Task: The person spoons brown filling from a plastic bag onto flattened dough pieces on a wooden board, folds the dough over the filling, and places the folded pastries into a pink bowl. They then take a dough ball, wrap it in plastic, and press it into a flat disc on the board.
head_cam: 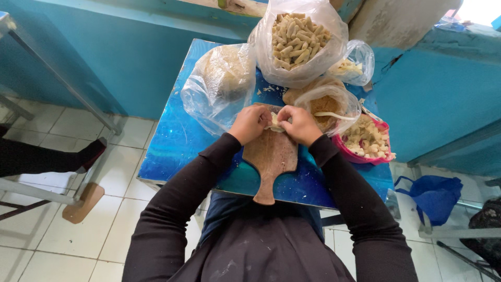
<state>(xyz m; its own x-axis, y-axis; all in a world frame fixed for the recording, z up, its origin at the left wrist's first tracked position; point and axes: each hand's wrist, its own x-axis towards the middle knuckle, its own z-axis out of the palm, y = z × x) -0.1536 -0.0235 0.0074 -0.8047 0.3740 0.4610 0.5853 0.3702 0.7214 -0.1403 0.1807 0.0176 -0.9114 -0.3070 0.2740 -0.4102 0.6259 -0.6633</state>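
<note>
Blue walls close in around a small blue counter [177, 141] that stands on a pale tiled floor [68, 240], seen from the head camera looking straight down.

On the counter lies a wooden cutting board [270, 156], its handle pointing toward the person. Both arms are in black sleeves. The left hand [251, 124] and the right hand [299, 124] meet at the far end of the board, fingers curled and pinching a small pale piece of dough [274, 123] between them, just above the wood.

Beyond the hands sits a large clear plastic bag [298, 39] full of short tan rolled pieces. To its left, a second clear bag [222, 78] holds a big pale lump. Just right of the right hand, a bag [326, 104] holds brownish filling with a pale spoon [334, 115] resting in it. A smaller bag [357, 62] with whitish bits lies behind that one. A pink bowl [365, 140] heaped with pale chunks stands at the counter's right edge.

On the floor to the right lies a blue bag [433, 193]. At the left, another person's dark-clad leg [47, 156] stretches across the tiles beside metal furniture legs.
</note>
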